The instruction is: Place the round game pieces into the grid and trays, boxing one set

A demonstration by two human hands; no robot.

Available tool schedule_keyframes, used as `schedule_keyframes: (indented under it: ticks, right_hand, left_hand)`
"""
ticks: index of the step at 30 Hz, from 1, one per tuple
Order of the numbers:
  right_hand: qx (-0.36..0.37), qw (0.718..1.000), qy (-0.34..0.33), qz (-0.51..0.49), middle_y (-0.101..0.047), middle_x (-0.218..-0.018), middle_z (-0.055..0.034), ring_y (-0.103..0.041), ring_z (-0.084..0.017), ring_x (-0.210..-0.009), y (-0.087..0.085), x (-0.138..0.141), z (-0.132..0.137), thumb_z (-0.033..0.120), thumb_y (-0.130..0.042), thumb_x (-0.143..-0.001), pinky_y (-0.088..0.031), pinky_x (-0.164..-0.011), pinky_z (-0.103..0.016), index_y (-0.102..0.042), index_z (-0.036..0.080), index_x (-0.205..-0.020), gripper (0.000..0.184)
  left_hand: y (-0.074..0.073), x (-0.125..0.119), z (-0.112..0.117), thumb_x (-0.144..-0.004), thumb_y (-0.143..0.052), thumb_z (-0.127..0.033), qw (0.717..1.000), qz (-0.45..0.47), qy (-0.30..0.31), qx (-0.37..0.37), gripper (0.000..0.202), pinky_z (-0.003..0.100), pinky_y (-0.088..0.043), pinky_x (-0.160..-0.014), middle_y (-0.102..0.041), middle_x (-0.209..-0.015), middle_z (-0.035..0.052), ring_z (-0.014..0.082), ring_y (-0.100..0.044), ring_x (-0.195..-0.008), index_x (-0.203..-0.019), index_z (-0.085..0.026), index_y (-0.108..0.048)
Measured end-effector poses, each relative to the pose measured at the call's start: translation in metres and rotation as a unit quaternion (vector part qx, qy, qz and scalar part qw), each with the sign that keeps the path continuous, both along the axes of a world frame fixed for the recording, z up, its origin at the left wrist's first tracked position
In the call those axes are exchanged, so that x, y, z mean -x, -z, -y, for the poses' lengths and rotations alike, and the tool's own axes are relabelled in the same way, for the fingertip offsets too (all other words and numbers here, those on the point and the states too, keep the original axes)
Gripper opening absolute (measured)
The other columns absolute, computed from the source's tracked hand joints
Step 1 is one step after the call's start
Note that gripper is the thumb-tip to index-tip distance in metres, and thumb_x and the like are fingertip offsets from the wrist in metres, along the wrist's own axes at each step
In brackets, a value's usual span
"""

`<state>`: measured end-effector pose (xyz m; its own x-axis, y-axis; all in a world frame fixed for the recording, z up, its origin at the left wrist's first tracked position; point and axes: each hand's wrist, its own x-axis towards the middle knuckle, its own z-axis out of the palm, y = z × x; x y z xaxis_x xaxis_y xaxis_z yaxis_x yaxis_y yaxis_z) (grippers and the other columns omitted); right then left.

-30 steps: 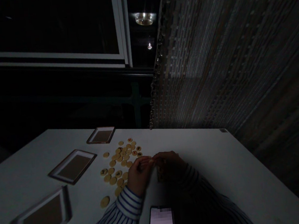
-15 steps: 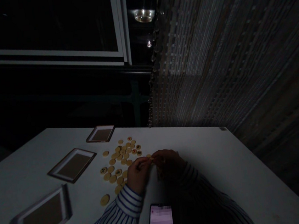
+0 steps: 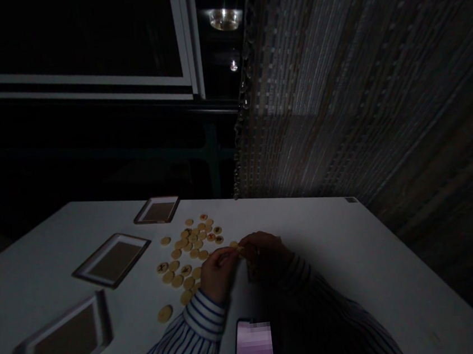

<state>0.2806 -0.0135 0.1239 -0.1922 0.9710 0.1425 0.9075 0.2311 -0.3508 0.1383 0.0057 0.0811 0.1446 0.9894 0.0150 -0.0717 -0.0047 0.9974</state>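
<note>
Several round yellow discs, some with dark marks, lie scattered on a white table. My left hand is closed, its fingertips pinching one yellow disc just right of the pile. My right hand meets it from the right, fingers curled around the same spot; it is dark and what it holds is hard to see. Both wrists wear striped sleeves.
Three shallow rectangular trays lie on the left: a small one at the back, a middle one and a large one near me. A lit phone lies by my arms. A beaded curtain hangs behind the table.
The view has shifted slightly; my hands stay together by the pile, with hardly any visible movement.
</note>
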Motion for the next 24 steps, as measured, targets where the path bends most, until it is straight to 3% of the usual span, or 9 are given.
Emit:
schedule_keyframes:
  ticks: [10, 18, 24]
  right_hand:
    - [-0.027, 0.998, -0.046, 0.035, -0.066, -0.087, -0.0052, -0.058, -0.016, -0.081, 0.014, -0.008, -0.006, 0.024, -0.048, -0.082, -0.042, -0.071, -0.026, -0.063, 0.021, -0.094, 0.02]
    - [-0.001, 0.997, -0.046, 0.055, -0.066, -0.089, -0.0038, -0.058, -0.016, -0.08, 0.006, -0.007, -0.004, 0.027, -0.044, -0.083, -0.041, -0.068, -0.025, -0.061, 0.022, -0.098, 0.023]
    - [-0.019, 0.995, -0.071, 0.074, -0.064, -0.094, -0.0059, -0.055, -0.018, -0.088, 0.0, -0.001, -0.002, 0.031, -0.05, -0.08, -0.039, -0.076, -0.029, -0.06, 0.021, -0.098, 0.023]
  left_hand:
    - [0.008, -0.001, 0.0, -0.056, -0.069, -0.032, 1.0, 0.017, 0.006, 0.024, 0.023, 0.028, -0.051, -0.068, -0.07, -0.072, 0.0062, 0.0176, -0.065, -0.07, -0.07, -0.016, -0.064]
    - [0.01, -0.001, -0.003, -0.049, -0.074, -0.034, 0.993, 0.089, -0.008, 0.082, 0.035, 0.029, -0.051, -0.068, -0.07, -0.07, 0.0066, 0.0175, -0.064, -0.068, -0.074, -0.012, -0.063]
    - [0.014, 0.001, -0.005, -0.055, -0.071, -0.035, 0.994, 0.087, 0.003, 0.07, 0.037, 0.03, -0.05, -0.071, -0.07, -0.078, 0.0063, 0.0182, -0.064, -0.074, -0.083, -0.013, -0.065]
